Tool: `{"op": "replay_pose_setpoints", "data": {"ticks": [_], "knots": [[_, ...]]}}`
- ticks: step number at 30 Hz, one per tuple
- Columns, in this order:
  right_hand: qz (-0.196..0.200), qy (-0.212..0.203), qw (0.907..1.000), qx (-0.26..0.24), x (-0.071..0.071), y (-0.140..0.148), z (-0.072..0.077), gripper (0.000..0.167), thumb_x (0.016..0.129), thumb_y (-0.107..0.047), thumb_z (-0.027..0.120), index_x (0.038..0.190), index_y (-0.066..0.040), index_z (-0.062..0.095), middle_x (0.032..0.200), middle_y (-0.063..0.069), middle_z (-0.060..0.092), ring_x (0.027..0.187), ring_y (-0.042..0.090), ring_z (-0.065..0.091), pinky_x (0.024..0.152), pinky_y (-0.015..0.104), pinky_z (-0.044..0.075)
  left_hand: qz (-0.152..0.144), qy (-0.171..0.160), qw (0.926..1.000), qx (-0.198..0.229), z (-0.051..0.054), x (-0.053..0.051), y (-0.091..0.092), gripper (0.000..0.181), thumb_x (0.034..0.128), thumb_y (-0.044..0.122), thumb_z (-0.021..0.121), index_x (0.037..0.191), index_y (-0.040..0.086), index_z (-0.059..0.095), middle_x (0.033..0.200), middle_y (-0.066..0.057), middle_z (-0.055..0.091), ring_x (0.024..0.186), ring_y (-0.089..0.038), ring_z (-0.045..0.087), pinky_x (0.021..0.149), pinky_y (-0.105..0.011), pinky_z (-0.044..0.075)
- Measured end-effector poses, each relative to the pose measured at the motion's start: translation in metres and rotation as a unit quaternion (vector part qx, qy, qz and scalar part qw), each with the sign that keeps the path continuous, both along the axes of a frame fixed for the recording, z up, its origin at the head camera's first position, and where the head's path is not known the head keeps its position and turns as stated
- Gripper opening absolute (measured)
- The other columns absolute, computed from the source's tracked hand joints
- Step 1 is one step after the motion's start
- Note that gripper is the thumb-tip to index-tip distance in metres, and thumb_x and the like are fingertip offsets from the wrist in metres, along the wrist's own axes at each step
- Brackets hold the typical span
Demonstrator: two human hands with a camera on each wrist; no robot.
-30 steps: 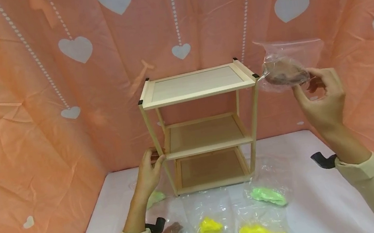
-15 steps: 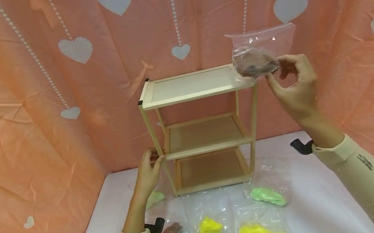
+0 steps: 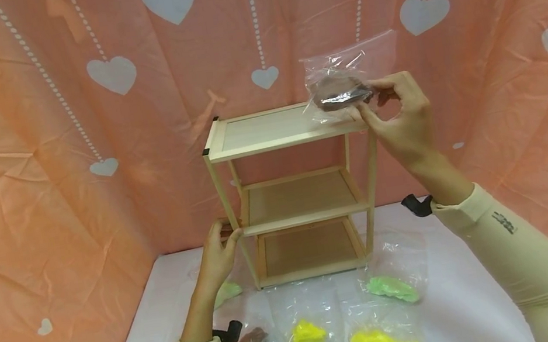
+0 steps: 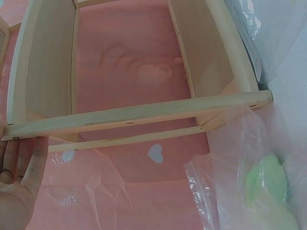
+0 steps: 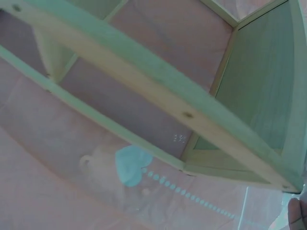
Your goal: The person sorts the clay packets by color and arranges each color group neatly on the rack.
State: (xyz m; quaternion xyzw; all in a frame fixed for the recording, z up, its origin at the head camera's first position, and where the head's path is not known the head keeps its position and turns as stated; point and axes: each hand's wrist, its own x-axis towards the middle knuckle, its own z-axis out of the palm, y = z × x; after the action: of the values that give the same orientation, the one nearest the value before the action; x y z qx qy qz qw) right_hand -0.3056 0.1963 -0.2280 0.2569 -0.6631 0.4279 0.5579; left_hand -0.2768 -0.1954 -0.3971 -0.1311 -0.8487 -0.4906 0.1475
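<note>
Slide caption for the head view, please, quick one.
Right hand pinches a bagged brown lump near the top right of the rack; left hand holds its left side.

Peach backdrop [image 3: 304,18] — white hearts [image 3: 113,75], pale tabletop [image 3: 452,280]

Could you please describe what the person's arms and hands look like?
The left hand and right hand are ungloved. Beige fabric sleeves carry small dark markings near the cuffs; a curved black piece juts out beside each cuff.
</note>
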Motion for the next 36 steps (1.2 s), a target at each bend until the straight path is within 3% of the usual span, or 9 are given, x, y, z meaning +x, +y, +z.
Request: {"op": "replay_pose_setpoints", "data": {"ticks": [3,12,17,25,36], "knots": [[0.005,0.000,1.0000,0.003,-0.002,-0.007,0.004,0.031,0.084,0.009,0.085,0.112,0.009,0.074,0.100,0.024,0.065,0.090,0.013,0.057,0.083,0.019,0.048,0.003,0.003,1.0000,-0.003,-0.001,0.001,0.000,0.032,0.1097,0.019,0.064,0.135,0.001,0.059,0.130,-0.021,0.061,0.124,-0.041,0.061,0.107,-0.058,0.054],[-0.009,-0.028,0.9977,0.061,-0.008,-0.020,0.009,0.028,0.089,0.002,0.083,0.114,0.009,0.072,0.102,0.024,0.064,0.088,0.027,0.062,0.081,0.021,0.049,0.002,0.015,0.9999,-0.006,0.000,0.002,0.001,0.034,0.1094,0.020,0.064,0.134,-0.002,0.058,0.130,-0.023,0.061,0.126,-0.042,0.061,0.109,-0.060,0.052],[-0.016,-0.049,0.9962,0.071,-0.012,-0.021,0.006,0.028,0.089,0.003,0.084,0.112,0.011,0.070,0.100,0.026,0.063,0.086,0.027,0.059,0.076,0.023,0.046,0.002,0.020,0.9998,-0.006,0.000,0.002,0.001,0.033,0.1086,0.019,0.065,0.133,-0.002,0.058,0.129,-0.023,0.062,0.126,-0.042,0.061,0.110,-0.059,0.051],[-0.008,-0.123,0.9898,0.072,-0.012,-0.022,0.007,0.028,0.091,0.000,0.085,0.113,0.009,0.071,0.099,0.022,0.064,0.086,0.021,0.057,0.076,0.025,0.047,0.004,0.031,0.9995,-0.007,-0.001,0.002,0.000,0.032,0.1082,0.017,0.066,0.133,-0.002,0.059,0.127,-0.022,0.063,0.123,-0.041,0.062,0.108,-0.059,0.052],[-0.028,-0.202,0.9745,0.095,-0.009,-0.021,0.013,0.025,0.093,-0.003,0.081,0.115,0.007,0.075,0.099,0.021,0.066,0.091,0.028,0.058,0.080,0.028,0.044,-0.020,0.001,0.9998,0.006,0.001,-0.001,-0.005,0.032,0.1092,0.018,0.065,0.133,-0.002,0.058,0.129,-0.024,0.064,0.123,-0.044,0.063,0.109,-0.062,0.052]]}}
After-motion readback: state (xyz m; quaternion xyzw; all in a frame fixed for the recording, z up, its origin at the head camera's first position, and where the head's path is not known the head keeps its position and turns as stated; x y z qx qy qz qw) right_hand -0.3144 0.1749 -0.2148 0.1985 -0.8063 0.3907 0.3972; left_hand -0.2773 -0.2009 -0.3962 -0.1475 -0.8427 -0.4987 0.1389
